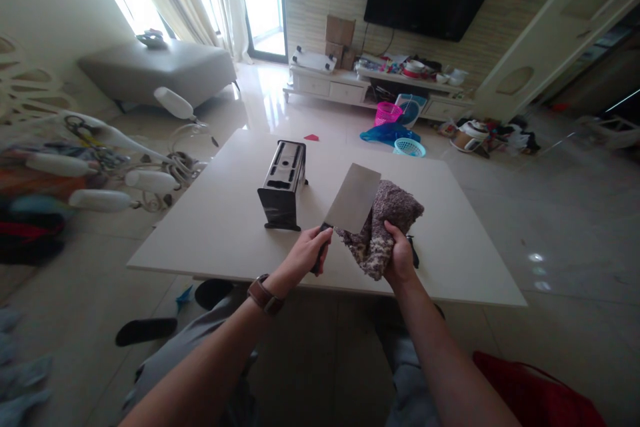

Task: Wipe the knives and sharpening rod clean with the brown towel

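Observation:
My left hand point(311, 252) is closed around the black handle of a cleaver point(354, 197), whose broad metal blade points up and away to the right. In my right hand point(401, 255) is a fluffy grey-brown cloth point(395, 210), bunched and draped over the fingers. The cloth's left edge meets the right side of the blade; whether it also lies behind the blade is hidden. A knife block point(286, 167), black at the ends with a slotted metal top, stands on the white table point(210, 233) left of the cleaver. Behind my right hand shows part of a black object point(414, 252), perhaps a handle.
A small red piece point(311, 137) lies at the table's far edge. On the floor beyond are a pink basket point(389, 113), a light blue basket point(409, 147) and a blue plastic bag point(383, 135). White chandelier-like lamps point(150, 180) stand left of the table.

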The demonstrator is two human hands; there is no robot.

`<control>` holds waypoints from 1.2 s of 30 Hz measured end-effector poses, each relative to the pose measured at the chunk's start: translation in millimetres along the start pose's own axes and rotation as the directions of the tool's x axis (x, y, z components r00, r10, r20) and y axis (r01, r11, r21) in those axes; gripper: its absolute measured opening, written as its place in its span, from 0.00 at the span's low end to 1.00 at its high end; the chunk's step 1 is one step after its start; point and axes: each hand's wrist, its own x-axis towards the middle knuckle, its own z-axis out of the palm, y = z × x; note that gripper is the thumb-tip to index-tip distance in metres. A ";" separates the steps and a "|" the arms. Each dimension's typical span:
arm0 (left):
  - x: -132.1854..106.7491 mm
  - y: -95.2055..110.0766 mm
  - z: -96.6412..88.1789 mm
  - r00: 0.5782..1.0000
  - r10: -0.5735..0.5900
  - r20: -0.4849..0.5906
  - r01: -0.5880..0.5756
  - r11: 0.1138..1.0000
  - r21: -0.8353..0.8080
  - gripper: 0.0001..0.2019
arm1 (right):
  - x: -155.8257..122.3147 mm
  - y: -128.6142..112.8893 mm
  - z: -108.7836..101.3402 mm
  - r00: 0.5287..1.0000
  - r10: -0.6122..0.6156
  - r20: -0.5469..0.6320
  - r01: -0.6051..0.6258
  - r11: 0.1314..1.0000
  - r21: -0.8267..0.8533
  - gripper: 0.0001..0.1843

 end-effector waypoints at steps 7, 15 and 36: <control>-4.1 -5.5 12.8 1.000 -0.018 -0.003 0.018 0.998 0.065 0.21 | 0.1 7.1 2.5 0.983 -0.077 -0.165 0.069 0.996 -0.054 0.24; -1.0 -14.0 10.7 0.996 0.029 0.087 -0.039 0.993 0.113 0.19 | -3.1 12.6 1.7 0.968 -0.204 -0.146 0.176 0.967 -0.186 0.25; 3.3 -11.3 9.2 1.000 0.025 -0.004 -0.025 0.996 0.085 0.20 | -15.1 28.6 14.0 0.987 -0.103 -0.126 0.089 0.990 -0.110 0.23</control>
